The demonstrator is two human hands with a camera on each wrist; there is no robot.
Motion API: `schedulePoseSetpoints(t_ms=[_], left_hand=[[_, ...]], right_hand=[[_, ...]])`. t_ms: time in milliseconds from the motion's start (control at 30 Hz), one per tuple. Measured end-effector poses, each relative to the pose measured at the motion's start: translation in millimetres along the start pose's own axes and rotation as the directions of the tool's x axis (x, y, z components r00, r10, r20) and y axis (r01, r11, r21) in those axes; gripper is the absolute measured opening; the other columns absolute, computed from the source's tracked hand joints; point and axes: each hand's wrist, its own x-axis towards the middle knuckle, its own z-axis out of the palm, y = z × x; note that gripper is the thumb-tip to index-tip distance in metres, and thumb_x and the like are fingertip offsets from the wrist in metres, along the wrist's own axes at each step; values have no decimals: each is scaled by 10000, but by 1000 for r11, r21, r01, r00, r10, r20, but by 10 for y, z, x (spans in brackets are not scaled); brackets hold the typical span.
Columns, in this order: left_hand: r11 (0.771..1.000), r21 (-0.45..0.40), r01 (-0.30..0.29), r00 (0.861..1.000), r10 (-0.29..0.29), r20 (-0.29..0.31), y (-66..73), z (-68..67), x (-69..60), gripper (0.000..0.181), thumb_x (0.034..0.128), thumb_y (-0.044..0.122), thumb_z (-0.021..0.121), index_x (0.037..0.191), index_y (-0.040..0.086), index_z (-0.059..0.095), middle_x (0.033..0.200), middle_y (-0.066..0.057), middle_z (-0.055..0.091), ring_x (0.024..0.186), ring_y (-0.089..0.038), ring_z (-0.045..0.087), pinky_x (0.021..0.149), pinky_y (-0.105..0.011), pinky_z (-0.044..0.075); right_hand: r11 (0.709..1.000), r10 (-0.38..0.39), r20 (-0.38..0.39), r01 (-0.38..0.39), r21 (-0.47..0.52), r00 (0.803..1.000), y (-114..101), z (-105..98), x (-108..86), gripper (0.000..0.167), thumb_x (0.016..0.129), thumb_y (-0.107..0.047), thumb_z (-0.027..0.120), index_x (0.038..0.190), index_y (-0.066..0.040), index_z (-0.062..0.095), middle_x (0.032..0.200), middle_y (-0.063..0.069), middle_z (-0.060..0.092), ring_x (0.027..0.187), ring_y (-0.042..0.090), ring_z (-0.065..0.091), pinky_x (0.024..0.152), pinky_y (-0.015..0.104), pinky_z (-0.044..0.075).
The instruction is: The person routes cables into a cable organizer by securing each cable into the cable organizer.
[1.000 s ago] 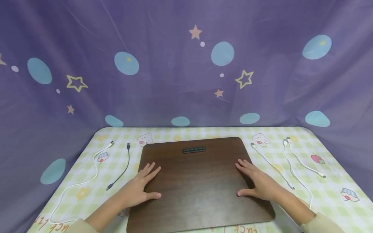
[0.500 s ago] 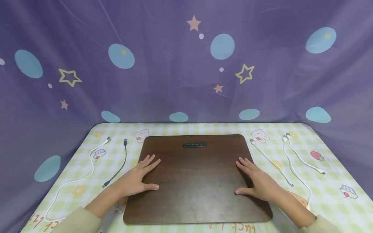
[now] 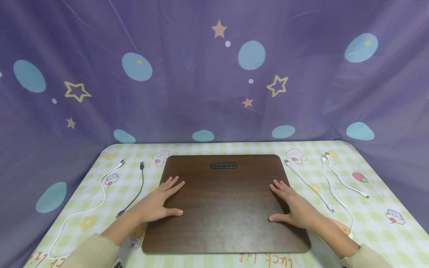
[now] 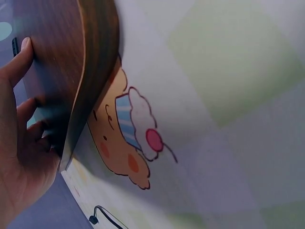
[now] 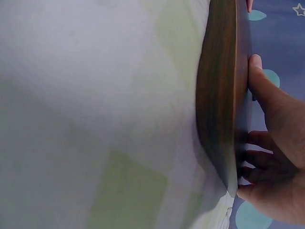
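Note:
A dark brown wooden board (image 3: 228,201) with rounded corners lies on the table in front of me. My left hand (image 3: 156,204) rests on its left side, fingers spread and thumb on the top face. On the right side my right hand (image 3: 297,208) lies the same way, also with spread fingers. In both wrist views, the fingertips touch the board's upper face, and its thick edge shows beside each hand. A small black slotted strip (image 3: 223,165) sits on the board near the far edge, between the hands but beyond their reach of contact.
Left of the board lie a white cable (image 3: 103,186) and a short black cable (image 3: 142,182). Several white cables, one of them (image 3: 308,184) nearest the board, lie on the right. A green checked cloth (image 3: 378,223) covers the table, and a purple curtain (image 3: 174,104) hangs behind.
The board has turned slightly, from a little askew to nearly square with the table. Both hands have stayed on its sides. The head view has shifted a little.

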Motion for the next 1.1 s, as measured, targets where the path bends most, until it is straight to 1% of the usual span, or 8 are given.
schedulePoseSetpoints(t_ms=[200, 333, 533, 667, 867, 1100], left_hand=[[1000, -11, -7, 1000, 6, -16, 1, 56, 11, 922, 794, 640, 638, 1519, 196, 281, 1618, -137, 164, 1485, -418, 128, 1097, -703, 256], [1000, 3, -14, 1000, 14, -25, 11, 76, 4, 903, 807, 639, 624, 1516, 192, 291, 1614, -140, 177, 1481, -419, 143, 1095, -698, 266], [999, 32, -3, 999, 4, -42, 29, 50, -55, 885, 817, 630, 619, 1510, 178, 306, 1607, -148, 199, 1471, -429, 167, 1070, -708, 293], [999, 34, 13, 999, -12, -37, 41, 29, -83, 888, 818, 637, 612, 1511, 176, 303, 1607, -149, 199, 1471, -429, 168, 1068, -708, 294], [999, 44, 15, 999, -13, -40, 49, 27, -71, 892, 817, 655, 597, 1515, 188, 295, 1609, -139, 199, 1473, -421, 171, 1067, -700, 306], [998, 63, 0, 999, 3, -44, 64, 32, -43, 873, 837, 640, 584, 1514, 170, 296, 1603, -158, 205, 1470, -427, 175, 1086, -678, 304]], right_hand=[[1000, 11, 6, -11, 19, 1000, 22, 23, -28, 942, 691, -537, 781, 1397, -1, 462, 1491, 245, 398, 1372, 481, 350, 1036, 606, 410], [999, 16, 12, -16, 29, 1000, 42, 45, -48, 941, 698, -551, 769, 1400, -6, 461, 1497, 240, 392, 1376, 483, 343, 1043, 610, 401], [999, 17, 33, -18, 46, 999, 38, 73, -8, 941, 714, -554, 756, 1417, -14, 440, 1517, 230, 365, 1393, 479, 316, 1060, 618, 379], [999, 10, 43, -13, 53, 999, 23, 67, 20, 939, 718, -527, 767, 1422, -5, 429, 1524, 235, 349, 1398, 482, 303, 1066, 623, 370], [998, -2, 37, 0, 66, 999, 22, 38, 23, 924, 725, -488, 778, 1420, 8, 426, 1521, 247, 345, 1395, 492, 298, 1079, 634, 342], [997, 1, 44, -4, 75, 999, 39, 15, -7, 922, 738, -522, 750, 1430, -11, 418, 1532, 244, 327, 1400, 496, 284, 1077, 647, 335]])
